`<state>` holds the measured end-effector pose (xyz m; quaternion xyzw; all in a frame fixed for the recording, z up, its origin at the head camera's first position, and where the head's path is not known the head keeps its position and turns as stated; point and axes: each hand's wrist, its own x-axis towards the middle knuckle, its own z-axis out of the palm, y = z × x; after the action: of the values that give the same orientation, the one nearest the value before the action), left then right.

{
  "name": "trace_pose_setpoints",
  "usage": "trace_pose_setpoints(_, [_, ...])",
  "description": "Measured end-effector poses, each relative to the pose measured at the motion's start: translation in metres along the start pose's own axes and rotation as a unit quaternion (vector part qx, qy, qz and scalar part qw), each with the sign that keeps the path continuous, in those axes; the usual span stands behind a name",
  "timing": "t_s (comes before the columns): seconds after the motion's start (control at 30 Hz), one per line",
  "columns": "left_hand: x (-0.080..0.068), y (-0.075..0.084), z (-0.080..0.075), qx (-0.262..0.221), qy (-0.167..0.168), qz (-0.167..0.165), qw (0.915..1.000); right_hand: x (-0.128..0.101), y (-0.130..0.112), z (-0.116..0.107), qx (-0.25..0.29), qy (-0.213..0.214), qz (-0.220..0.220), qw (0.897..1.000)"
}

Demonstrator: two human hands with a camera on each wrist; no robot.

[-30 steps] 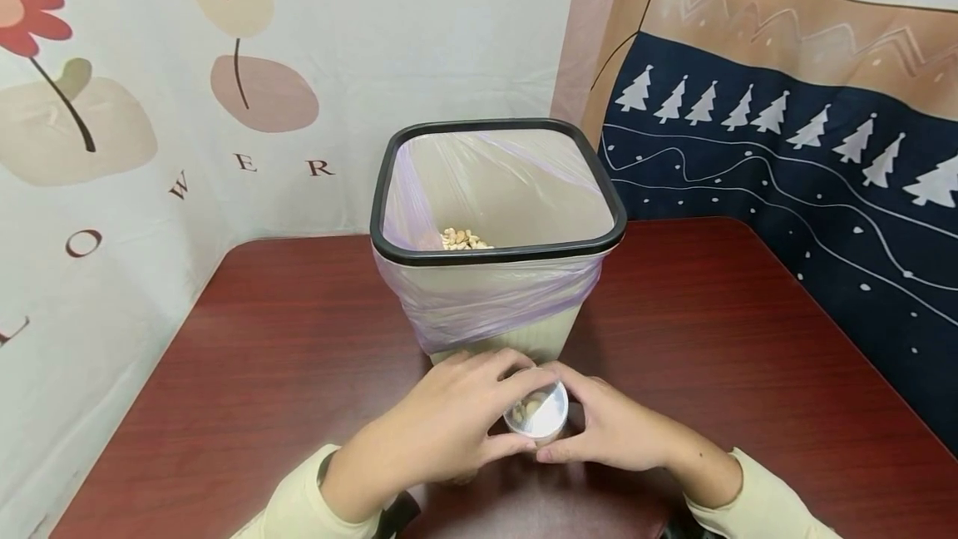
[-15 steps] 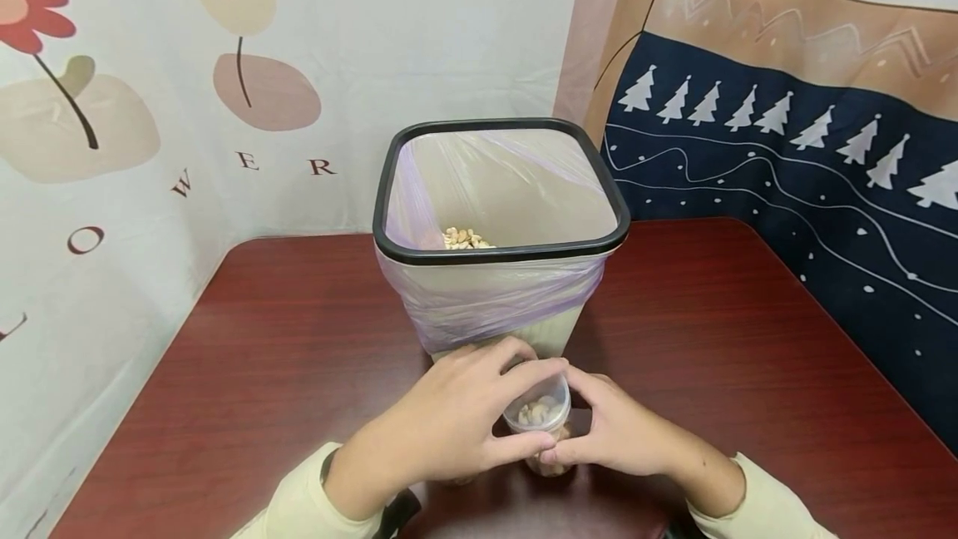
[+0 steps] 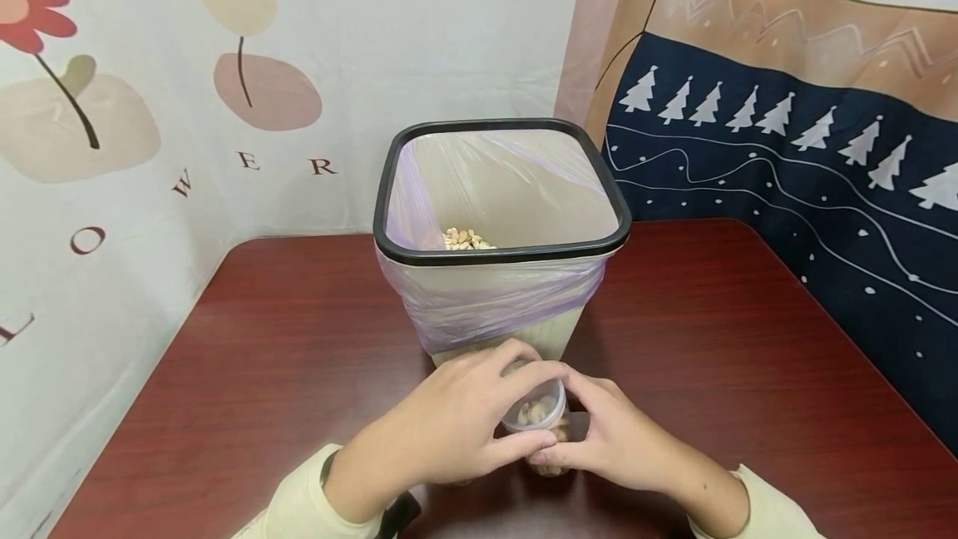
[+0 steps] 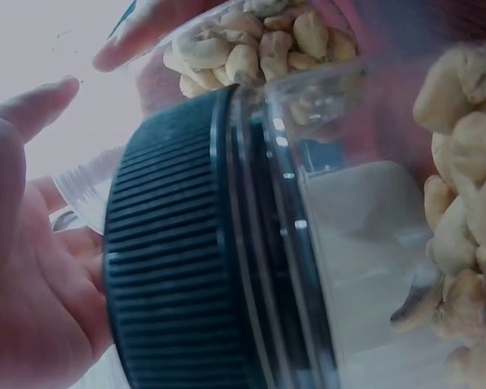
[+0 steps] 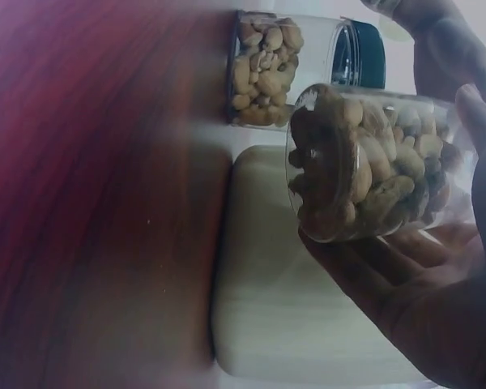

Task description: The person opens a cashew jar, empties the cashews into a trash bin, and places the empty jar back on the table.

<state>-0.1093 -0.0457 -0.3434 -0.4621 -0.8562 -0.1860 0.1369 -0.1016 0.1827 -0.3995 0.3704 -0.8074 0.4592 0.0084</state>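
Observation:
Both hands hold a clear plastic jar (image 3: 533, 412) partly filled with cashews, just in front of the bin. My left hand (image 3: 449, 418) curves its thumb and fingers round the jar's top rim. On the other side, my right hand (image 3: 629, 443) grips the jar's body. In the right wrist view, this jar of cashews (image 5: 373, 166) is tilted and its base is off the table. Whether anything clear covers its mouth, I cannot tell. A second cashew jar (image 5: 267, 73) with a dark green ribbed lid (image 4: 174, 243) stands close by, mostly hidden under my left hand in the head view.
A beige bin (image 3: 557, 331) with a black rim (image 3: 501, 254) and a purplish liner bag (image 3: 494, 298) stands on the reddish-brown table (image 3: 299, 331). Shelled nuts (image 3: 466, 239) lie inside it. Printed cloth (image 3: 419, 40) hangs behind and beside the table.
The jar has risen a little and tilted between the hands, so more of its body shows. White glare on its top has gone. Little differs from half a second ago.

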Motion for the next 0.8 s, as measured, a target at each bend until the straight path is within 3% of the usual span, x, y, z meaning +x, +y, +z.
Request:
trace_pose_setpoints(0.13, [0.0007,0.0012,-0.0003,-0.012,0.001,-0.007,0.9999,-0.0003,0.0000,0.0009,-0.007,0.017,-0.012,1.000])
trace_pose_setpoints(0.33, [0.0000,0.0015,-0.0005,-0.021,-0.016,-0.023,0.9994,0.0000,-0.0018,0.0026,0.004,0.015,0.019,1.000])
trace_pose_setpoints(0.43, [-0.0004,0.0012,-0.0004,-0.024,-0.020,-0.027,0.9992,-0.0004,-0.0008,0.0034,-0.004,0.016,0.010,1.000])
trace_pose_setpoints(0.6, [0.0010,-0.0005,0.0010,-0.010,0.010,-0.008,0.9999,0.0000,-0.0004,0.0033,0.006,0.016,-0.004,1.000])
trace_pose_setpoints(0.8, [0.0034,-0.0048,0.0017,0.004,0.064,0.038,0.9972,0.0020,0.0001,0.0031,0.097,-0.013,-0.014,0.995])
